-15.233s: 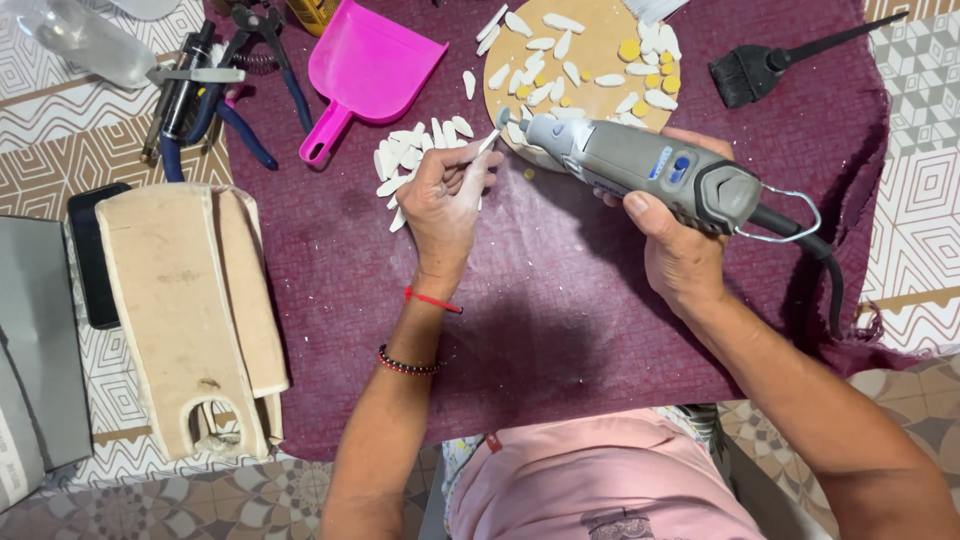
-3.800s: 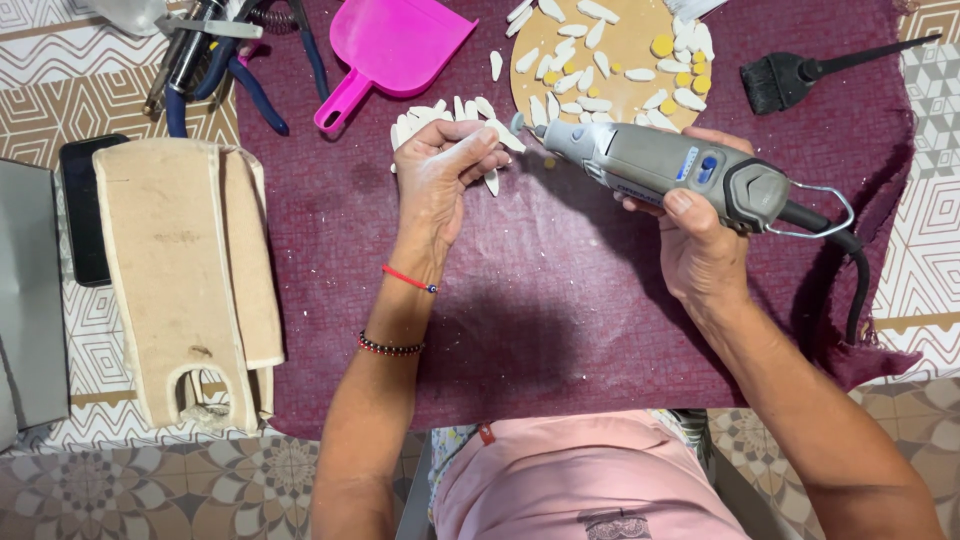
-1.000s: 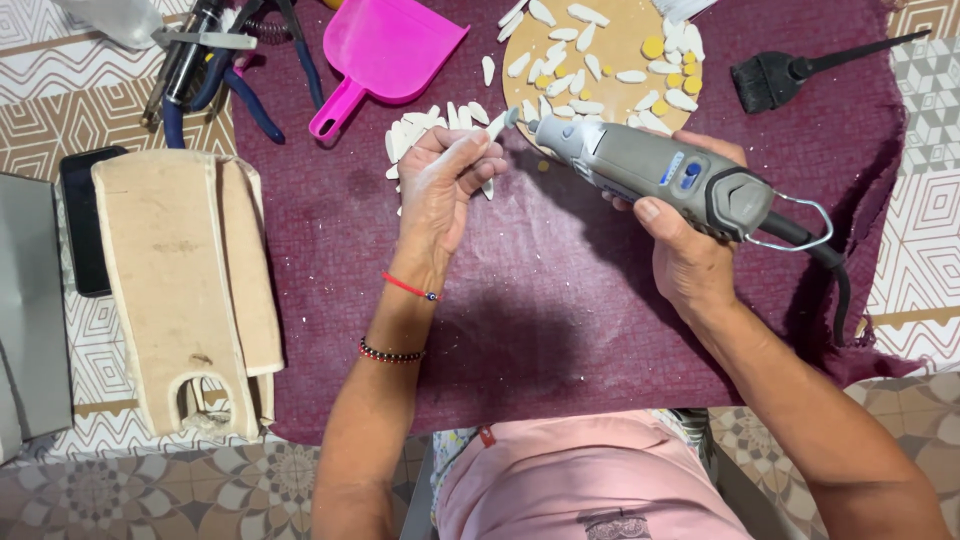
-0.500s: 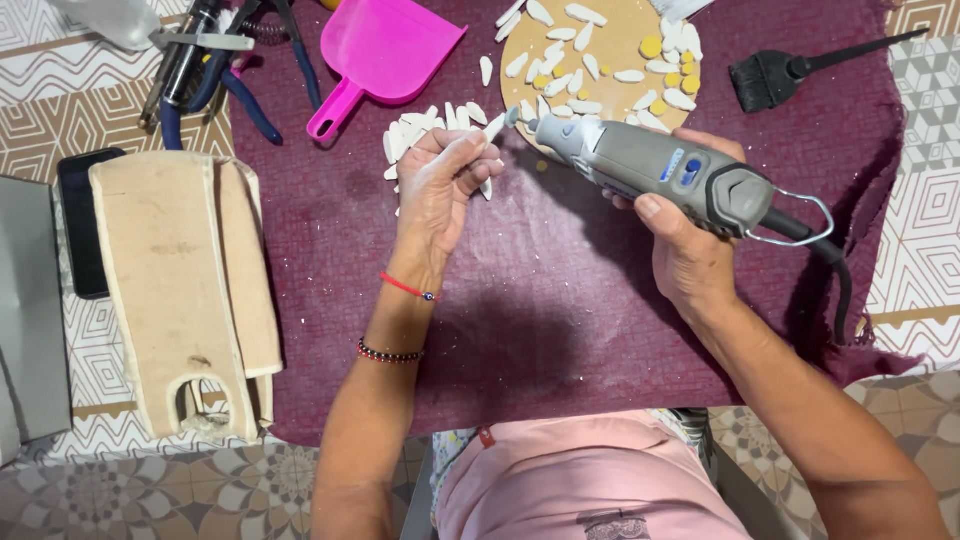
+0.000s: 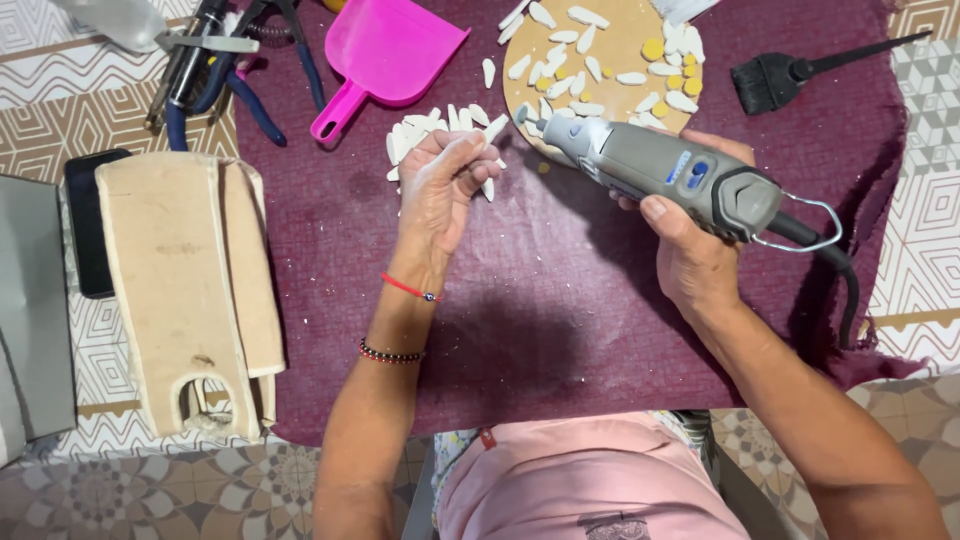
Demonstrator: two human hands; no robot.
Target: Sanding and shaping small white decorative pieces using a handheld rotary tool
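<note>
Barely shifted, left hand (image 5: pixel 440 190) pinches white shard (image 5: pixel 494 129) beside rotary tool (image 5: pixel 660 175), right-hand (image 5: pixel 690 255) grip closed.

Dustpan (image 5: pixel 400 50) left of round board (image 5: pixel 620 95)

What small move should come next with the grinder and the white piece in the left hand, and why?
Probably ease the rotary tool a touch left so its tip meets the end of the white piece. The left hand pinches that piece with its end pointing at the tip, the right hand grips the tool body, and a small gap seems to remain between tip and piece.
</note>
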